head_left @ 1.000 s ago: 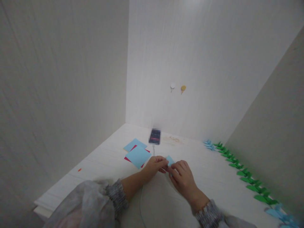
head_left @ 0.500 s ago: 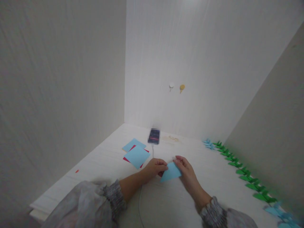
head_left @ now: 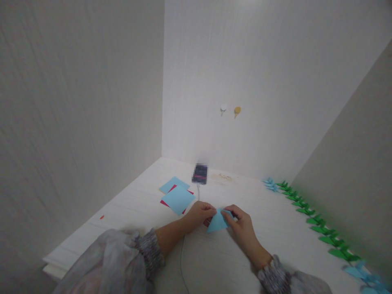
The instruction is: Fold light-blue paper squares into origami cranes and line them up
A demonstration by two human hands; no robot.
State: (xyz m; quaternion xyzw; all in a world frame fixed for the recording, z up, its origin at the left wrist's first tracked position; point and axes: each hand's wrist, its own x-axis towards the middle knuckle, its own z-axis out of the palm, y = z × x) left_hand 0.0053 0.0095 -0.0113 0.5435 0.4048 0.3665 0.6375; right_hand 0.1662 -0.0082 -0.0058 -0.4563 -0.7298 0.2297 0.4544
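White table [head_left: 131, 216], faintly streaked, under left hand [head_left: 199, 214] and right hand [head_left: 244, 228]. Pale wall [head_left: 199, 81] beyond both, with white hook [head_left: 223, 108] and yellow hook [head_left: 237, 110]. Grey left wall [head_left: 85, 102] outside left hand, grey right wall [head_left: 352, 143] outside right hand. Soft light patch [head_left: 249, 2] high on back, well above hands.

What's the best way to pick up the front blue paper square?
Probably pinch the near corner of the front blue square, coming from the near side. The sheet lies flat, so its face offers little grip, but that corner points toward the person and seems to jut past the red paper beneath.
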